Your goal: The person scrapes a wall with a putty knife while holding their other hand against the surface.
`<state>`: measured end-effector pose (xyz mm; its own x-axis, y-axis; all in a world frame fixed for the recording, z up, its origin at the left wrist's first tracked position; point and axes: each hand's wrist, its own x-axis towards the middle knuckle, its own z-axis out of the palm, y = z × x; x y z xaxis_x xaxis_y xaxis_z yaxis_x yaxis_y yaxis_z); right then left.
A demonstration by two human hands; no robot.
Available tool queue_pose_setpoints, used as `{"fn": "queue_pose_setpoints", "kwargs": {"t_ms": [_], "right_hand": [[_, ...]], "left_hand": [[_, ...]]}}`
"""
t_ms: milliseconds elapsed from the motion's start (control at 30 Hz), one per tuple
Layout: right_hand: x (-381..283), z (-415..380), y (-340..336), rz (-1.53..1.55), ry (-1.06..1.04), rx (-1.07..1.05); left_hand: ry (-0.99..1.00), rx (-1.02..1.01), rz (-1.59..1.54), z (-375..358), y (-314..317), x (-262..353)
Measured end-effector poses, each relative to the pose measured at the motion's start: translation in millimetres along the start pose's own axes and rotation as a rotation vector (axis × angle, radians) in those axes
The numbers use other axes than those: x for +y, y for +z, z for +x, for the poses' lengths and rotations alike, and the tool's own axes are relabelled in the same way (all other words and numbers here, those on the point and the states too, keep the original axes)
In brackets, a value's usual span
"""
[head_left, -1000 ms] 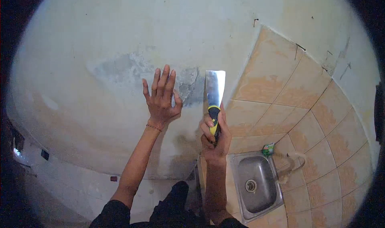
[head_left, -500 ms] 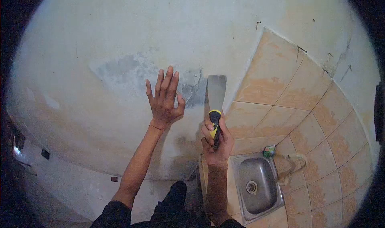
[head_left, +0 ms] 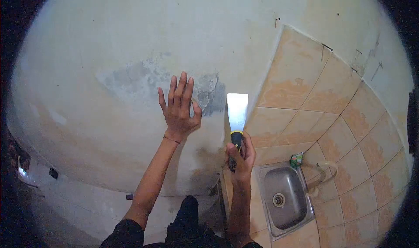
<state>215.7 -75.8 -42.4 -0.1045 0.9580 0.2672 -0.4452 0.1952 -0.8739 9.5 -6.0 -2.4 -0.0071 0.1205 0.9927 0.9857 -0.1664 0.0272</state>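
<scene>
My right hand [head_left: 241, 155] grips a putty knife [head_left: 237, 112] by its black and yellow handle, blade pointing up. Light glares white off the broad blade. Fingers spread, my left hand [head_left: 180, 108] is held up against the painted wall [head_left: 131, 29], overlapping a bare grey patch [head_left: 135, 78] where the paint has come off. Part of that patch is hidden behind the hand. To the right of my left fingers, the patch has a cracked, ragged edge, and the blade is just right of it.
Orange-patterned tiles [head_left: 288, 91] cover the wall on the right. A metal sink [head_left: 286, 200] is set in the tiled counter below, with a green packet [head_left: 296, 160] at its back edge. Nails [head_left: 326, 46] stick out near the tiles' top border.
My right hand has lowered the putty knife and turned it, so its blade now catches bright light. My left hand stays nearly in place; the view has shifted slightly.
</scene>
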Motion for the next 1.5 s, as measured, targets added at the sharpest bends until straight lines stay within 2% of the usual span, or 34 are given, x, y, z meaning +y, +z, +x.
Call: {"fn": "queue_pose_setpoints", "kwargs": {"t_ms": [133, 233, 333, 433, 533, 733, 933, 1133, 1500], "right_hand": [[-11.2, -0.5, 12.0, 0.289, 0.052, -0.073], [-5.2, 6.1, 0.3, 0.309, 0.111, -0.199], [0.3, 7.7, 4.0, 0.605, 0.175, -0.189], [0.0, 8.2, 5.6, 0.464, 0.115, -0.164], [-4.3, 14.8, 2.4, 0.58, 0.127, -0.173], [-8.4, 6.5, 5.6, 0.501, 0.137, -0.109], [-10.2, 2.7, 11.8, 0.604, 0.209, -0.046], [-9.4, 3.6, 11.9, 0.606, 0.135, -0.135], [-10.8, 3.2, 11.3, 0.441, 0.163, -0.007]], "left_hand": [[0.009, -0.005, 0.017, -1.1, 0.2, -2.3], [0.002, -0.01, 0.014, -1.0, -0.9, -0.3], [0.007, -0.007, 0.015, -0.3, -0.2, -1.1], [0.009, 0.001, 0.024, -0.4, 1.3, -2.2], [-0.005, 0.005, 0.017, 0.6, -0.3, -0.5], [-0.01, 0.001, 0.031, 0.2, 0.5, -0.8], [0.014, -0.016, 0.02, -0.2, 0.8, -0.3], [0.002, 0.004, 0.017, -1.4, 2.9, -1.7], [-0.015, -0.007, 0.025, -0.2, 0.4, -0.1]]}}
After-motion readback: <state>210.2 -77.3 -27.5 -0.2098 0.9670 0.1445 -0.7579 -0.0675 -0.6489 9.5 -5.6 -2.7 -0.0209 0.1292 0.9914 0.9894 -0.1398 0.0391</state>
